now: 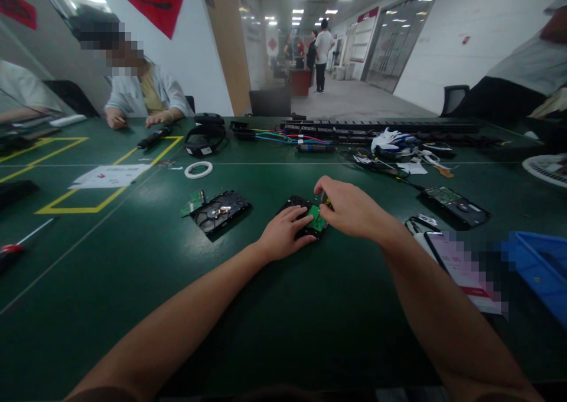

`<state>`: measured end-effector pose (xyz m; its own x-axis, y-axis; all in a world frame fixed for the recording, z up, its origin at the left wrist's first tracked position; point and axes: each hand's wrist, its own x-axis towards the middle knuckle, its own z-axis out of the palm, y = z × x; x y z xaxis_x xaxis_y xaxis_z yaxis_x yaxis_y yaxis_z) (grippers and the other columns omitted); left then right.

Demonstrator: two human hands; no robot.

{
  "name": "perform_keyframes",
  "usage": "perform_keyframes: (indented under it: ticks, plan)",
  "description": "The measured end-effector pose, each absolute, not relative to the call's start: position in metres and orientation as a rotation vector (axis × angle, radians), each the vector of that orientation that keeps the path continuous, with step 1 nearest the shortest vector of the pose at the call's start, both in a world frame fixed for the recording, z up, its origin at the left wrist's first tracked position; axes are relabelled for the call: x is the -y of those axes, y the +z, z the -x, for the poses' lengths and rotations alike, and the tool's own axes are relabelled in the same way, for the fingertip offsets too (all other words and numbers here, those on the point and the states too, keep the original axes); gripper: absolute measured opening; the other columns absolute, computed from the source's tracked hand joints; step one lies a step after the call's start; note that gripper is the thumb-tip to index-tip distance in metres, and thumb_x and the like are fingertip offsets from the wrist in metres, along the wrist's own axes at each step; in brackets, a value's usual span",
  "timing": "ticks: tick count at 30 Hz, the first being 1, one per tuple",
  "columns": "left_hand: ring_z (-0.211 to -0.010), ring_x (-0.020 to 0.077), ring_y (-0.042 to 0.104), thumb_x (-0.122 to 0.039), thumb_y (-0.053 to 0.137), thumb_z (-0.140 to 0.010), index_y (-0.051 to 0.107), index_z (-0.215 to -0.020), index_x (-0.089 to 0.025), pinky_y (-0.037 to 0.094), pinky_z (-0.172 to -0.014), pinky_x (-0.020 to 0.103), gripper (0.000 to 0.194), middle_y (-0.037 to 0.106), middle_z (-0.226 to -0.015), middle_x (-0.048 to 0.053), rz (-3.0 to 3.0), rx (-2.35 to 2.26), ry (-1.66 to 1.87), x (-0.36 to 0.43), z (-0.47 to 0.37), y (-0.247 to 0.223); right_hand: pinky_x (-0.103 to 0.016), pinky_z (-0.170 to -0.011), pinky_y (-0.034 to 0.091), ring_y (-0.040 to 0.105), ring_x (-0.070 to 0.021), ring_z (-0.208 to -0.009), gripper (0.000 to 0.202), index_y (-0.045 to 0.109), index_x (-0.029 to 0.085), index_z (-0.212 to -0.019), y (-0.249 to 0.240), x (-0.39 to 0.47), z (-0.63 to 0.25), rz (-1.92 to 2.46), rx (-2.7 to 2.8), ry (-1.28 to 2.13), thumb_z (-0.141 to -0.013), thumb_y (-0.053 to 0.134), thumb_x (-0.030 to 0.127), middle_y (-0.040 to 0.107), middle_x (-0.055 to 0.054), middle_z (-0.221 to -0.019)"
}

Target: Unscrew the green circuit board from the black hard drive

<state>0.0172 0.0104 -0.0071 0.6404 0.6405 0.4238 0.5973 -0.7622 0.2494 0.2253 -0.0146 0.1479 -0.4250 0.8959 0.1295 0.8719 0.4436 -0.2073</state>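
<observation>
A black hard drive (pixel 299 202) with a green circuit board (pixel 316 219) on it lies on the green table in front of me. My left hand (pixel 287 232) rests on the drive and the board's left edge, fingers spread. Over the board's right side, my right hand (pixel 343 204) is curled, with thumb and index finger close around a small yellow and dark item (pixel 328 202) that is mostly hidden. To the left lies a second drive (pixel 221 212), its black frame facing up, with a loose green board (pixel 193 203) at its upper left corner.
A third drive (pixel 456 206), a phone (pixel 465 266) and a blue basket (pixel 531 272) are at the right. At the left lies a screwdriver (pixel 26 242); a white tape roll (pixel 198 169) sits farther back. Cables, gloves (pixel 394 142) and black rails line the far side, where a person (pixel 148 92) sits.
</observation>
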Motion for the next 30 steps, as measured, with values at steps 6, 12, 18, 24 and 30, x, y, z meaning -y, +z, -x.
perform_keyframes:
  ticks: [6,12,18,24,30]
  plan:
    - [-0.145,0.0354,0.049,-0.059,0.065,-0.098,0.061,-0.146,-0.025,0.042,-0.122,0.058,0.059,0.055,-0.154,0.013,-2.747,-1.051,0.790,-0.0101,-0.0176,-0.0069,-0.035,-0.074,0.043,0.070,-0.0271,-0.091,0.025,0.058,0.019,-0.118,0.1512,0.0167,-0.2224,1.666,2.462,0.016,-0.094,0.057,0.026,0.075,-0.012,-0.105]
    - [-0.146,0.0348,0.048,-0.060,0.064,-0.098,0.061,-0.146,-0.023,0.040,-0.123,0.055,0.061,0.055,-0.154,0.014,-2.780,-1.046,0.765,-0.0111,-0.0167,-0.0077,-0.035,-0.070,0.042,0.070,-0.0287,-0.089,0.025,0.059,0.018,-0.118,0.1491,0.0146,-0.2239,1.730,2.428,-0.037,-0.099,0.052,0.033,0.074,-0.015,-0.107]
    - [-0.146,0.0345,0.048,-0.060,0.063,-0.099,0.059,-0.148,-0.024,0.040,-0.123,0.057,0.061,0.055,-0.154,0.013,-2.782,-1.057,0.759,-0.0122,-0.0169,-0.0093,-0.035,-0.079,0.045,0.068,-0.0267,-0.097,0.021,0.062,0.018,-0.114,0.1489,0.0143,-0.2248,1.616,2.485,0.017,-0.095,0.057,0.025,0.074,-0.013,-0.112]
    - [-0.147,0.0341,0.047,-0.060,0.062,-0.099,0.059,-0.148,-0.024,0.040,-0.123,0.056,0.061,0.054,-0.154,0.013,-2.781,-1.050,0.754,-0.0113,-0.0165,-0.0077,-0.036,-0.070,0.044,0.069,-0.0280,-0.089,0.021,0.062,0.019,-0.113,0.1514,0.0156,-0.2224,1.748,2.437,-0.052,-0.098,0.056,0.032,0.075,-0.013,-0.103]
    - [-0.146,0.0347,0.048,-0.059,0.065,-0.098,0.059,-0.148,-0.026,0.041,-0.122,0.057,0.060,0.054,-0.155,0.012,-2.752,-1.050,0.775,-0.0107,-0.0163,-0.0082,-0.034,-0.085,0.047,0.068,-0.0245,-0.101,0.023,0.063,0.020,-0.114,0.1521,0.0131,-0.2295,1.514,2.532,0.152,-0.092,0.059,0.016,0.074,-0.010,-0.115]
